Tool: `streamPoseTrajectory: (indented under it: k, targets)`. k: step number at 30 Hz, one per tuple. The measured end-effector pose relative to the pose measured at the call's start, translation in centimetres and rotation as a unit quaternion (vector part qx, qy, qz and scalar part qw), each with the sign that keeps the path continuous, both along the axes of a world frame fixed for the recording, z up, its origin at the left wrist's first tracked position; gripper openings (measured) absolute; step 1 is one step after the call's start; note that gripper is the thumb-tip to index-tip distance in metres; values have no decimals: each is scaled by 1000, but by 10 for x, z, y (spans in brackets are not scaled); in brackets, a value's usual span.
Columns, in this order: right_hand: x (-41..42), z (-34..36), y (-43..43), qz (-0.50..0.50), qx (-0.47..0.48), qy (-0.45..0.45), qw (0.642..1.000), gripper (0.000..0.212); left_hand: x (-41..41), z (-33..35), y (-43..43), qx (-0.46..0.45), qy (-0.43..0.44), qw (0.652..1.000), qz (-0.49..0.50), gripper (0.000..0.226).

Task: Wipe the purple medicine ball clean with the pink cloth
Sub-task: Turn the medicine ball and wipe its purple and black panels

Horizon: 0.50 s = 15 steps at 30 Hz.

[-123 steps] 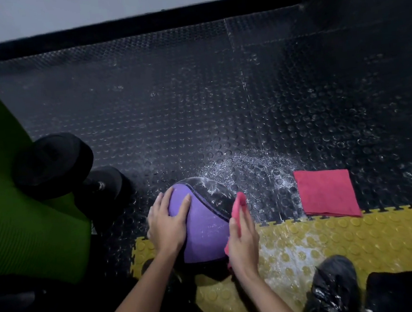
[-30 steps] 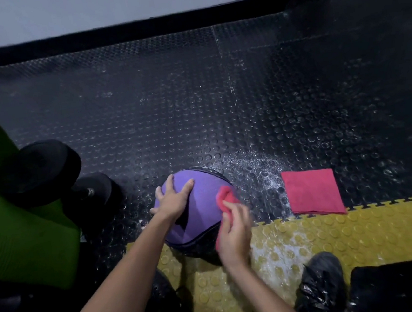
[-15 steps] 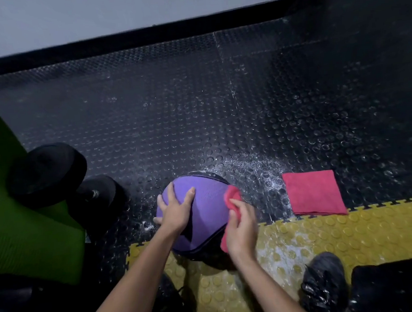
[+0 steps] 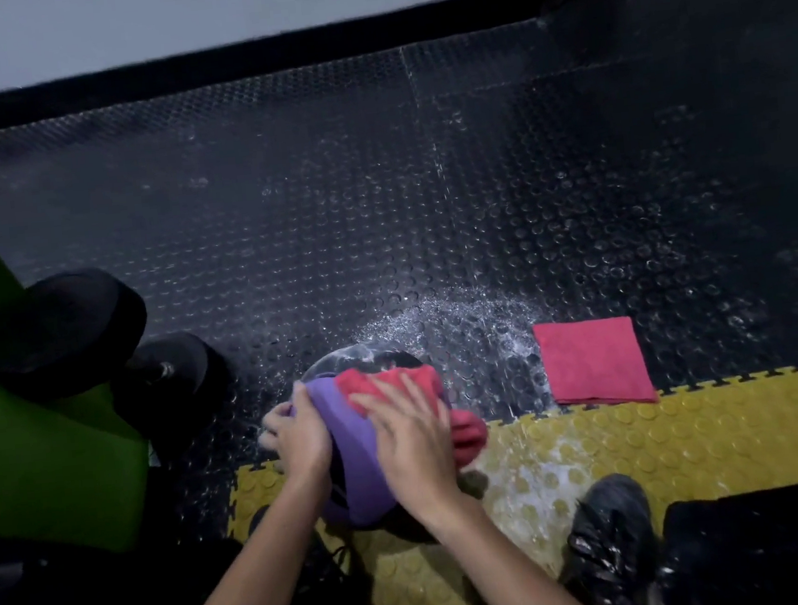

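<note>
So, ball: the purple medicine ball (image 4: 347, 444) sits right where the black studded floor (image 4: 378, 206) meets the yellow tile (image 4: 643, 434), between both hands.
Left hand: the left hand (image 4: 297, 434) wraps the ball's left side, fingers curled round it, thumb lying up along the purple.
Right hand: the right hand (image 4: 410, 442) lies flat on the pink cloth (image 4: 395, 385), fingers spread, pressing it onto the ball's top.
Cloth: one end hangs bunched off the ball's right side.
Other stuff: a folded spare cloth (image 4: 595, 364) lies to the right, well apart; a black dumbbell (image 4: 98, 341) sits partly on the green mat (image 4: 37, 459).
</note>
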State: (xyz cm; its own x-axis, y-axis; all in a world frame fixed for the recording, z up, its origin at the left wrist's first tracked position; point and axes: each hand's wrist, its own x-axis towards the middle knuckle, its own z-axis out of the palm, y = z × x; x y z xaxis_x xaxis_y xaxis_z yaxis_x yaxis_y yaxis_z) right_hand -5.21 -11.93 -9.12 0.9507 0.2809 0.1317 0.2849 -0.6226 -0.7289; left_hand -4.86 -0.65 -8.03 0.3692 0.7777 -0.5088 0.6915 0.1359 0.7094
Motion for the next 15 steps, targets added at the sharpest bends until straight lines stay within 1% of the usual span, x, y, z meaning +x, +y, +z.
streamPoseTrajectory:
  k: [1,2,3,4,5,6,7,8,10,12,13,14,15]
  targets:
    - [2,-3,1,19,-15,-9,1000,39,1,-2,2,-8,12,1000,13,52]
    - [9,-5,-2,11,-17,16,1000,43,2,-3,4,-11,19,1000,21,53]
    - [17,-10,-9,-19,-1,61,998,49,2,-5,4,-11,19,999,26,52]
    - [25,-17,-20,-58,34,125,990,50,2,-7,3,-5,19,999,28,51]
    - [32,-24,-28,-85,85,195,973,46,2,-8,2,12,22,999,25,51]
    - [36,-28,-33,-100,124,248,956,42,2,-9,0,36,30,999,17,52]
    - [36,-30,-33,-110,137,258,950,39,1,-9,-3,59,38,998,7,53]
    - [34,-27,-29,-113,123,227,959,38,0,-9,-6,79,43,996,-2,54]
    - [24,-16,-14,-102,66,116,986,33,-2,-10,-10,108,47,993,-14,53]
    - [14,-9,2,-49,23,10,998,31,-8,-13,-10,128,44,991,-21,52]
    - [14,-8,3,-18,2,-29,999,32,-9,-14,-9,132,40,990,-23,52]
    - [17,-10,2,5,-6,-39,999,33,-10,-16,-7,132,39,990,-25,52]
    - [21,-13,-1,11,-5,-19,1000,36,-10,-17,-7,132,40,990,-27,53]
